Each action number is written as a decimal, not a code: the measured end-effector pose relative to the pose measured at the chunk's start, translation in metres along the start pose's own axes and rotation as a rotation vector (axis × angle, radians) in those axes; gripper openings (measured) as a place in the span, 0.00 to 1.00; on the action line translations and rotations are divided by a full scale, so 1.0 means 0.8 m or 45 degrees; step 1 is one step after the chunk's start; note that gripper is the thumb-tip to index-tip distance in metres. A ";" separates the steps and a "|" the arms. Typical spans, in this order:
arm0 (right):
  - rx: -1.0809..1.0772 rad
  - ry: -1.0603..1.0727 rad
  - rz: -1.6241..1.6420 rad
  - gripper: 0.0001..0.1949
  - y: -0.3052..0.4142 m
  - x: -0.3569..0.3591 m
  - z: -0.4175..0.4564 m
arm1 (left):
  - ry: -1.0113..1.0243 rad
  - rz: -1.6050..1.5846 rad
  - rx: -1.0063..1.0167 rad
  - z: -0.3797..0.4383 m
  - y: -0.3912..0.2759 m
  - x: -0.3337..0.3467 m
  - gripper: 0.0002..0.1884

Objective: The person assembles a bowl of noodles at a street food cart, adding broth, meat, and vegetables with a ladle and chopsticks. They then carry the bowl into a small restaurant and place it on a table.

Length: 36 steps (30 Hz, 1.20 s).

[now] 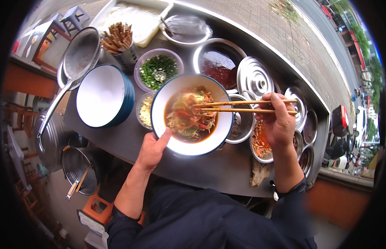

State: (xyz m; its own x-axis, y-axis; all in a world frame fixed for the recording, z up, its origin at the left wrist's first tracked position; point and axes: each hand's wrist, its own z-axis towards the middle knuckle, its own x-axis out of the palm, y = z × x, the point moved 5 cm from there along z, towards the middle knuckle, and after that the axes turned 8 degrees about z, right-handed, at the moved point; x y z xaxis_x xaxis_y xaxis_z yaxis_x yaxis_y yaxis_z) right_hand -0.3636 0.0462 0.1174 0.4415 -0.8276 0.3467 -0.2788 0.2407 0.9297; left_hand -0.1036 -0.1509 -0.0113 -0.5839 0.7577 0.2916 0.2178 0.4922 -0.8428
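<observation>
My left hand [153, 149] grips the lower left rim of a white bowl [186, 148] with a dark blue edge, its thumb over the inside wall. Inside the bowl lie noodles [191, 115] in brown broth, with red and green pieces on top. A pair of wooden chopsticks [242, 105] is held in my right hand [278, 121], and their tips touch the food near the middle. Behind the bowl, partly covered by it, are a tub of chopped green onions [157, 67] and a smaller tub of chopped garlic [145, 110].
A stack of white bowls [101, 96] stands at left beside a long-handled strainer [81, 54] and a metal holder of brown sticks [118, 40]. Farther back is a pot of dark red sauce [222, 68]. Lidded metal pans line the right, near a cloth [259, 174].
</observation>
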 end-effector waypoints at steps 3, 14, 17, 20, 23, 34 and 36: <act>0.069 0.053 0.153 0.11 -0.002 0.041 -0.007 | -0.014 0.101 -0.096 -0.009 0.006 -0.003 0.17; 0.345 0.772 -0.187 0.12 -0.168 0.284 -0.151 | -0.208 0.289 0.840 -0.044 0.033 -0.004 0.16; 0.381 0.720 -0.130 0.12 -0.163 0.276 -0.157 | -0.143 0.198 0.453 -0.064 0.030 -0.007 0.15; 0.391 0.711 -0.080 0.12 -0.147 0.257 -0.145 | -0.161 0.177 0.293 -0.065 0.067 -0.014 0.16; 0.336 0.674 -0.004 0.12 -0.116 0.229 -0.122 | -0.157 0.095 0.166 -0.063 0.080 -0.017 0.17; -0.155 -0.136 0.133 0.12 -0.034 0.012 0.107 | -0.171 -0.010 0.028 -0.072 0.048 -0.044 0.17; -0.146 -0.197 0.021 0.12 -0.054 -0.036 0.143 | -0.146 0.008 0.043 -0.065 0.043 -0.047 0.17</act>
State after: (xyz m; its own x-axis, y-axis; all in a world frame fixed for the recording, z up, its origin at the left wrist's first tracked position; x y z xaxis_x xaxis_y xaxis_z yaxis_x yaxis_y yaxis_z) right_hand -0.4620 0.0013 0.0528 0.2988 -0.8892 0.3465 -0.1821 0.3033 0.9353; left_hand -0.0333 -0.1399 -0.0276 -0.6688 0.7055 0.2345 0.1963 0.4718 -0.8596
